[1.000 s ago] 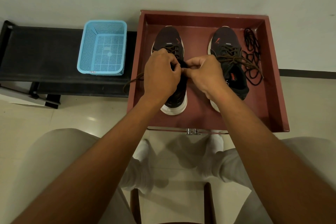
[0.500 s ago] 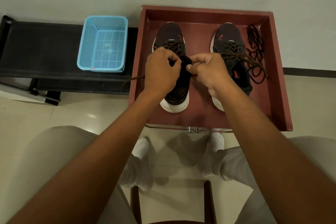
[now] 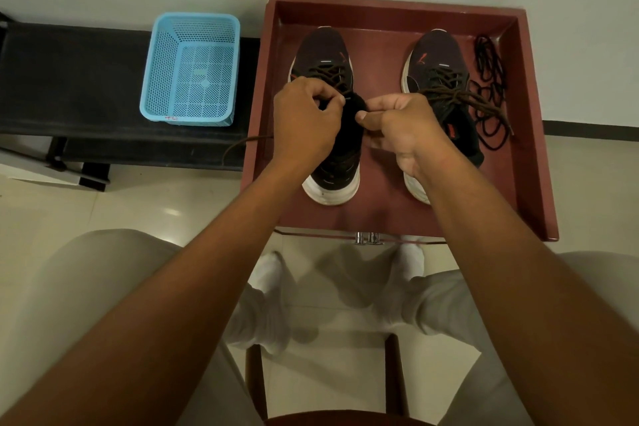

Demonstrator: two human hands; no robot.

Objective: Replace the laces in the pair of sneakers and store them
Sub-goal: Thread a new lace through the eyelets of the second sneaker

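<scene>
My left hand (image 3: 307, 121) and right hand (image 3: 397, 128), both curled, pinch brown lace (image 3: 340, 79) ends over the left sneaker (image 3: 328, 55), directly beneath them in the tray (image 3: 532, 149). Its long axis runs away from me, toe toward the wall. The right sneaker (image 3: 439, 59) stands laced; black laces (image 3: 491, 86) lie beside it. I judge the left hand nearer the eyelets.

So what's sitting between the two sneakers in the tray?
In the head view, the right hand reaches across that gap at lace height; beyond and nearer than it, only bare tray floor shows between the left sneaker and the right sneaker.
</scene>
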